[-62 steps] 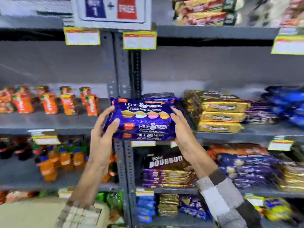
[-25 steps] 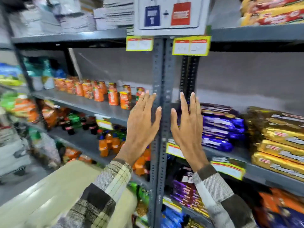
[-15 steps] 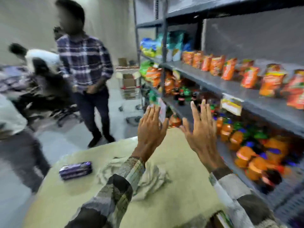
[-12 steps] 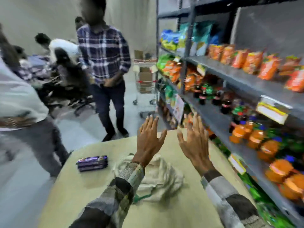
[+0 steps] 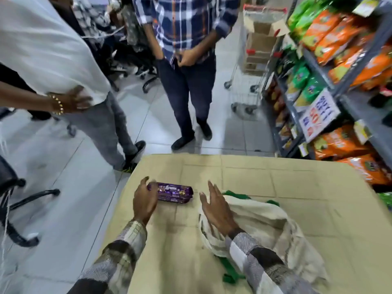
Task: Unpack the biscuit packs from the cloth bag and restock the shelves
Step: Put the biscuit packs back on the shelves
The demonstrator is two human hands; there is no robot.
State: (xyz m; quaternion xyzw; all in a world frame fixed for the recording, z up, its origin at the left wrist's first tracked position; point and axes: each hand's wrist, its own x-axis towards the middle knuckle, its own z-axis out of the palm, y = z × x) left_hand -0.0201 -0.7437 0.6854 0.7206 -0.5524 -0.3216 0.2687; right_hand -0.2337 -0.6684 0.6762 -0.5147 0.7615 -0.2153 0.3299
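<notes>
Change: 2.5 s ago both hands were at the shelves with a purple pack, and 1.0 s ago they were empty there. 0.5 s ago the view had turned to the table with both hands raised and spread above the bag, and the pack lay untouched. Now the left hand (image 5: 145, 200) was down on the biscuit pack (image 5: 172, 192), fingers curled over its left end, thumb side hidden, so the grip looked only just formed. The right hand (image 5: 216, 209) hung over the left edge of the cloth bag (image 5: 275, 228), fingers straight and slightly spread, thumb out, holding nothing and clear of the pack. My read: 1 pack is shelved and this is the pickup of the next. The pack sat flat on the table (image 5: 275, 175), left of centre and just left of the bag without touching it. Its printed face was up and its long axis ran left-right across the table, the right end a little nearer and pointing toward the bag. It was the only pack seen outside the bag. The bag lay slumped, and I cannot tell whether more were inside. The shelves (image 5: 343, 94) stood at the right. 2 bystanders (image 5: 186, 49) stood beyond the far edge of the table.
</notes>
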